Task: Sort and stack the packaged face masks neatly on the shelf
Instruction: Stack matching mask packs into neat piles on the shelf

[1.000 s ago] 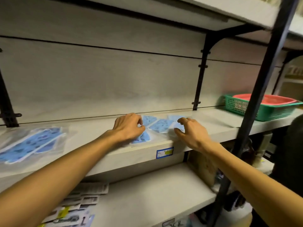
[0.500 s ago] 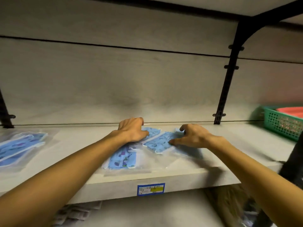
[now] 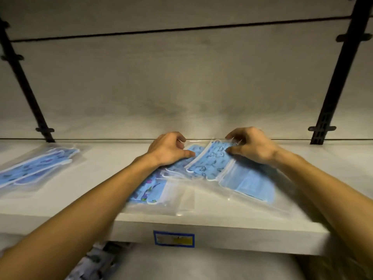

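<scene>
Since half a second ago, the right hand [image 3: 252, 146] has lifted the far edge of a printed mask pack [image 3: 210, 160], fingers pinching it. On the shelf [image 3: 101, 188], loose packs [image 3: 153, 188] overlap at centre; another pile [image 3: 34, 168] lies at 9 o'clock. Left hand [image 3: 167, 148], fingers curled, presses the packs.
</scene>
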{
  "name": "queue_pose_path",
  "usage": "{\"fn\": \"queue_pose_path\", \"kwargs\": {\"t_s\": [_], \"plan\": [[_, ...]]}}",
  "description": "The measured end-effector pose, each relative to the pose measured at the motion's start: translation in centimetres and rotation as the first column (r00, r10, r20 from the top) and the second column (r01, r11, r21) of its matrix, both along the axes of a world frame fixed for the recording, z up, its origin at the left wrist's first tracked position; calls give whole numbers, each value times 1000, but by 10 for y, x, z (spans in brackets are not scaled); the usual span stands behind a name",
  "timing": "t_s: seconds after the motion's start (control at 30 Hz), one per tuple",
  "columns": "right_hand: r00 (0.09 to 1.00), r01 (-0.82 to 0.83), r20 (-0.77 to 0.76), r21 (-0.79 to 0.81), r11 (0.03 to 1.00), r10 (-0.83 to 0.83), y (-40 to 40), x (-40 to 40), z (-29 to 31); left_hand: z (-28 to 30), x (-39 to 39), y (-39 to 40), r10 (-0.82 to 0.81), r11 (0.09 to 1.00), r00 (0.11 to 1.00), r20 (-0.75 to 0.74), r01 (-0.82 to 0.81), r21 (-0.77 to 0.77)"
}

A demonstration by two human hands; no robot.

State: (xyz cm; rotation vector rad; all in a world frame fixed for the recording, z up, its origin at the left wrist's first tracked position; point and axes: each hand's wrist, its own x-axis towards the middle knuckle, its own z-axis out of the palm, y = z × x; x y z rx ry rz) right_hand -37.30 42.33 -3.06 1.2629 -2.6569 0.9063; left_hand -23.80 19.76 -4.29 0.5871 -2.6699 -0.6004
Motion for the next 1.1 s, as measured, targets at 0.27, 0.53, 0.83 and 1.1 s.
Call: {"fn": "queue_pose_path", "kwargs": {"t_s": [0.27, 0.53, 0.83, 1.1], "plan": [[982, 23, 187, -189, 982, 13, 1, -2, 3, 4, 3, 6, -12, 953, 978, -210, 75, 295], [895, 58, 442, -247, 967, 59, 8, -3, 4, 14, 13, 14, 59, 792, 976, -208, 81, 605], [885, 78, 460, -296, 952, 70, 5, -11, -2, 16, 13, 4, 70, 710, 970, -233, 115, 695], [951, 150, 308, -379, 913, -29, 3, -13, -6, 23, 19, 7, 142, 637, 964, -226, 86, 766]]}}
